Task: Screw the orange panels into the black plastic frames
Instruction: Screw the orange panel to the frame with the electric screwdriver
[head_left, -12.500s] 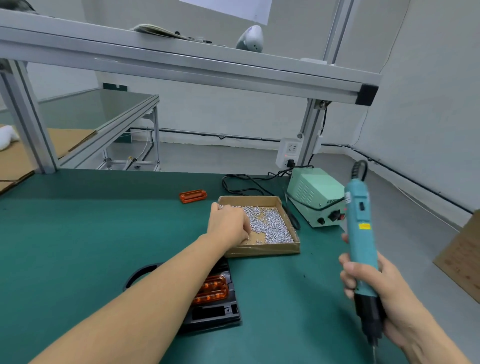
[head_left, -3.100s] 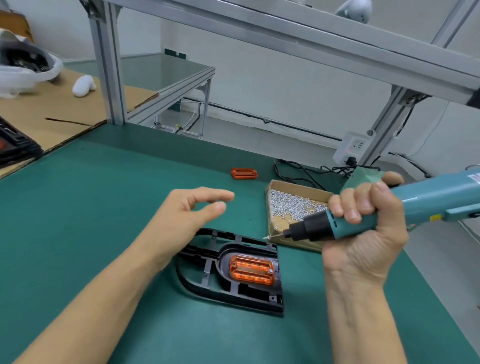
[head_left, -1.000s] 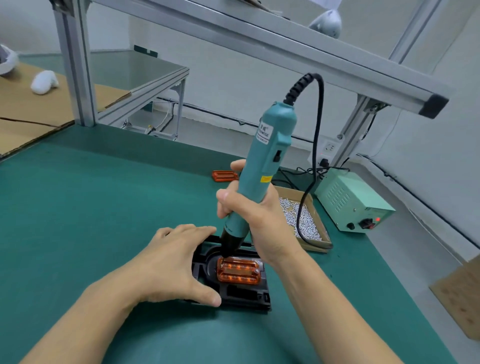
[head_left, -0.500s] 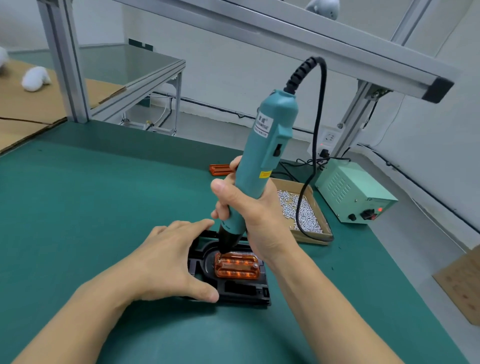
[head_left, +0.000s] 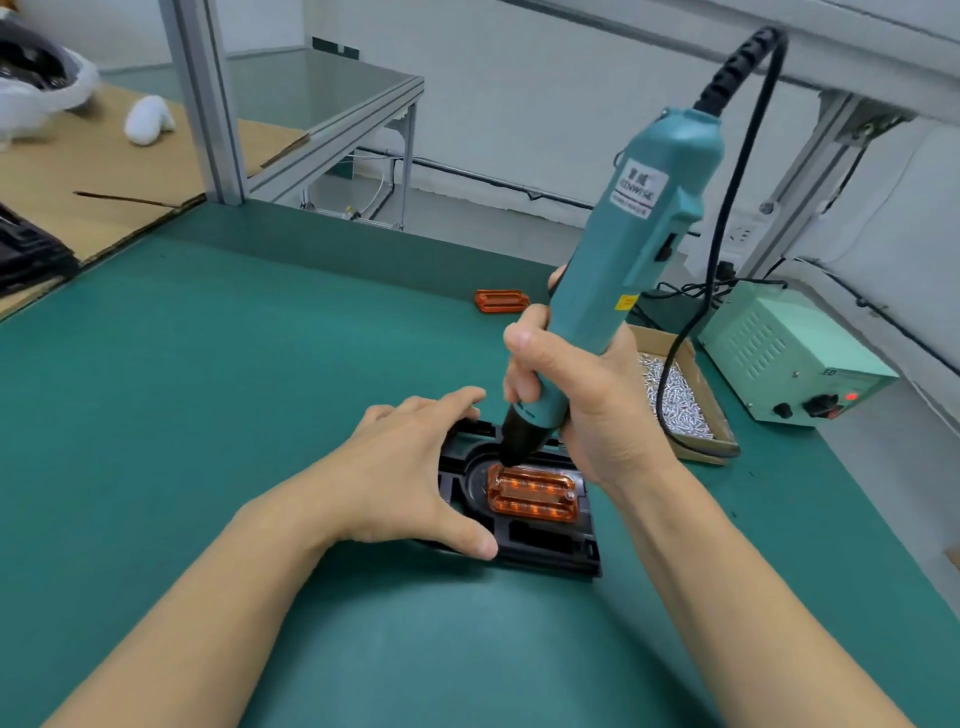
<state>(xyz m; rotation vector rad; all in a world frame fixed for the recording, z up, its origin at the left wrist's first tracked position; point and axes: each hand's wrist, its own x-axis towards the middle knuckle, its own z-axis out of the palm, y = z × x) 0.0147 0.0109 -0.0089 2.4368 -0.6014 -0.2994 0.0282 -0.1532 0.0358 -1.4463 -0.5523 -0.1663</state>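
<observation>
1 orange panel lengthwise left-right

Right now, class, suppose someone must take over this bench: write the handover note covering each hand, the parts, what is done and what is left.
Left hand: flat, steadying the black frame on the green mat.
Right hand: grips the electric screwdriver, tip down at the far left corner of the orange panel seated in the frame.
Done: a screw shows at the panel's right end.
Left: finish this corner; other screws cannot be judged.
Spare orange panel lies beyond; screw box at right.
</observation>
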